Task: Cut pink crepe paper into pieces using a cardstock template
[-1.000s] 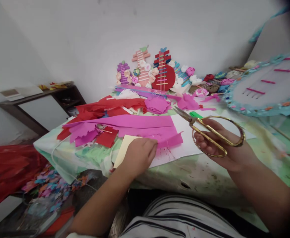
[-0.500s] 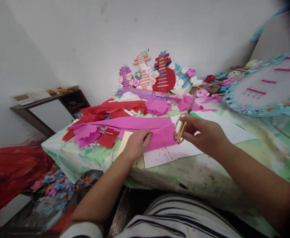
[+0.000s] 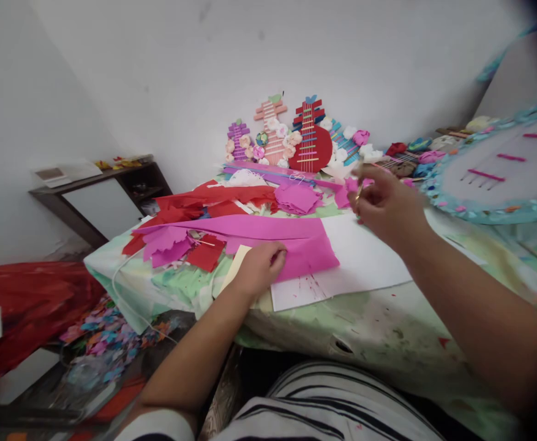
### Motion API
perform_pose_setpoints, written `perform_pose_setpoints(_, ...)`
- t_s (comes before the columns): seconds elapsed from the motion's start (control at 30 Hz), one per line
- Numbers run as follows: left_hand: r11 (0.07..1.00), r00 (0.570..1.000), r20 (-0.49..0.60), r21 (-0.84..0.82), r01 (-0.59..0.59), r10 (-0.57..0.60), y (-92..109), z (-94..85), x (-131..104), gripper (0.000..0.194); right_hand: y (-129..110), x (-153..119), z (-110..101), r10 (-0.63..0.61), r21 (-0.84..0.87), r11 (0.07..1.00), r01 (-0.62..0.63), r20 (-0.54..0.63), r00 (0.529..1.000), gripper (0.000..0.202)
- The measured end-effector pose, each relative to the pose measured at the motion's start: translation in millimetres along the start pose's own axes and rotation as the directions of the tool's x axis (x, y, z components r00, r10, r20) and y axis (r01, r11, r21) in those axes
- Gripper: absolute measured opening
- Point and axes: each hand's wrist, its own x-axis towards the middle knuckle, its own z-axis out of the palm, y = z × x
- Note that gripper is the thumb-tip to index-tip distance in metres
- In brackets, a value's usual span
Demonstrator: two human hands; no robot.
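Note:
My left hand [image 3: 262,267] rests with curled fingers on the left part of a folded magenta paper strip [image 3: 307,254], pinching its surface. Under the strip's right end lies a white board [image 3: 364,260] with small red marks. Raised over the board's far side, my right hand [image 3: 387,205] has bent fingers, and a bit of gold metal, part of the scissors' handles [image 3: 358,197], shows at the fingertips. The blades are hidden or blurred.
Red crepe paper [image 3: 180,205] and a red square [image 3: 206,252] lie left on the green cloth-covered table [image 3: 167,285]. Paper instrument models [image 3: 311,147] lean on the wall. A large blue-edged decorated board [image 3: 470,159] stands right.
My right hand has moved up and away to the right with the scissors, off the strip's right end. The view has shifted slightly. My left hand stays on the magenta paper.

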Motion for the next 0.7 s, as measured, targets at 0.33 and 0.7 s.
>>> perform_pose_setpoints(0.33, 1.000, 0.998, 0.059, 0.003, 0.018, -0.018, 5, -3.1, 0, 0.018, 18, -34, 4, 0.313, 0.255, 0.805, -0.535, 0.584, 0.749, 0.021)
perform_pose_setpoints(0.7, 0.998, 0.991, 0.119, 0.028, 0.057, -0.060, 5, -1.3, 3, 0.016, -34, -53, 24, 0.336, -0.446, 0.893, -0.067, 0.558, 0.759, 0.047)
